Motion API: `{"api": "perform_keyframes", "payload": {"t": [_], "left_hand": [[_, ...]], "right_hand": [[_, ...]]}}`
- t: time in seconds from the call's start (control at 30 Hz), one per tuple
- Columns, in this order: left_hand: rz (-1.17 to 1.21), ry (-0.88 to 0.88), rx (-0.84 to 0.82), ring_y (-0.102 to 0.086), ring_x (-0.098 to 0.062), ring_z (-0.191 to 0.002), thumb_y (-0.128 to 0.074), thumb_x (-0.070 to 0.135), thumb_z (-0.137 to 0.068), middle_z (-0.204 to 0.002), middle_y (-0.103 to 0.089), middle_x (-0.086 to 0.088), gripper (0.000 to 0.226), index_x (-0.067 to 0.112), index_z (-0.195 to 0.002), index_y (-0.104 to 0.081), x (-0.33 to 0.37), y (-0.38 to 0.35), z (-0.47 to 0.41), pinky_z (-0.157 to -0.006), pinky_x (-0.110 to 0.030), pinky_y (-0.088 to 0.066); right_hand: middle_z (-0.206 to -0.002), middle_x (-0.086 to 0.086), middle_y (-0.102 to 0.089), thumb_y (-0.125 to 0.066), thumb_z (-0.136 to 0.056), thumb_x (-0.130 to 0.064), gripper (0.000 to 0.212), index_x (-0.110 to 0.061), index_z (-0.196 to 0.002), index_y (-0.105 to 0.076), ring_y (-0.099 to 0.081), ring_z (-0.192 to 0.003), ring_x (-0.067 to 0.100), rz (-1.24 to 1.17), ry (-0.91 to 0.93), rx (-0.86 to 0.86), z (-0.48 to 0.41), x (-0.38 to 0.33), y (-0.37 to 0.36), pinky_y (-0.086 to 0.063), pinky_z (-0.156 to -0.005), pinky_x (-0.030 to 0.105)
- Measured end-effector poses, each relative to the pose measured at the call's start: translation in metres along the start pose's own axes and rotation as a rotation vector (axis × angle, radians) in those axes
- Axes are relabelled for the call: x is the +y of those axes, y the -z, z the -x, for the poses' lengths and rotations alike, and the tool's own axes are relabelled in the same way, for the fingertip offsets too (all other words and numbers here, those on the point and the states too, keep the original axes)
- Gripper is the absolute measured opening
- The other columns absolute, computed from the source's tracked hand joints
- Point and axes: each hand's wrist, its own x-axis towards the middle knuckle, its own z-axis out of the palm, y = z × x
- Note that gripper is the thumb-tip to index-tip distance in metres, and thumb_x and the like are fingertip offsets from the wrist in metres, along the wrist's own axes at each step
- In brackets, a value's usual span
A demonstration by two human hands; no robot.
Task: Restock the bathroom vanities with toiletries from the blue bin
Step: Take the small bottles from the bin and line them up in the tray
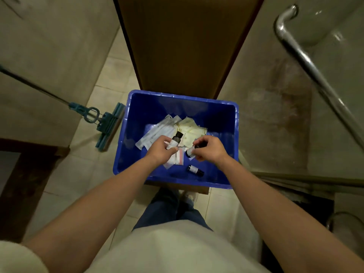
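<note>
The blue bin (216, 115) stands on the floor in front of me, below a brown door. Inside it lie white and cream sachets (187, 131), a small red-edged packet (178, 159) and a loose dark bottle (195, 170) near the front wall. My left hand (160, 149) is inside the bin, closed around a small dark-capped bottle (175, 139) held upright. My right hand (208, 147) is beside it, closed on a second small bottle (192, 150) that is tilted and partly hidden by the fingers.
A teal mop (107, 126) leans from the left wall with its head on the tiled floor beside the bin. A glass shower door with a chrome handle (307, 62) stands to the right. The brown door (185, 42) is straight ahead. My legs stand just behind the bin.
</note>
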Motion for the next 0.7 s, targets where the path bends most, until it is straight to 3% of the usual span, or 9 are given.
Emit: {"api": "perform_keyframes", "payload": {"t": [0.1,0.27,0.4,0.7], "left_hand": [[0.073,-0.032,0.045,-0.051,-0.003,-0.072,-0.068,0.021,-0.09,-0.084,-0.05,0.009,0.029,0.02,-0.108,-0.044,0.019,0.006,0.015,-0.059,-0.016,-0.04],[0.153,-0.093,0.043,-0.053,-0.017,-0.078,-0.062,0.016,-0.093,-0.083,-0.055,-0.002,0.023,0.004,-0.109,-0.05,0.048,0.018,0.037,-0.06,-0.023,-0.041],[0.159,-0.113,0.05,-0.053,-0.012,-0.085,-0.06,0.02,-0.094,-0.098,-0.051,-0.002,0.034,0.012,-0.114,-0.034,0.068,0.027,0.052,-0.071,-0.028,-0.044],[0.199,-0.204,0.052,-0.059,-0.012,-0.082,-0.059,0.019,-0.095,-0.1,-0.06,-0.007,0.037,0.017,-0.118,-0.031,0.125,0.037,0.081,-0.06,-0.022,-0.047]], "right_hand": [[-0.092,0.016,-0.061,-0.069,-0.08,0.008,0.025,-0.004,-0.1,-0.062,-0.061,-0.064,0.023,-0.022,0.041,-0.031,0.018,-0.014,0.007,-0.058,-0.062,0.034],[-0.092,0.019,-0.061,-0.058,-0.09,0.008,0.033,0.0,-0.121,-0.053,-0.062,-0.071,0.023,-0.091,0.051,-0.116,0.043,-0.031,0.023,-0.059,-0.065,0.03],[-0.081,0.013,-0.064,-0.051,-0.097,0.002,0.025,-0.003,-0.121,-0.052,-0.065,-0.067,0.016,-0.133,0.089,-0.156,0.058,-0.043,0.037,-0.059,-0.066,0.028],[-0.095,0.009,-0.066,-0.058,-0.097,-0.031,0.022,-0.013,-0.108,-0.065,-0.062,-0.067,0.011,-0.113,0.197,-0.034,0.083,-0.064,0.065,-0.057,-0.069,0.028]]}}
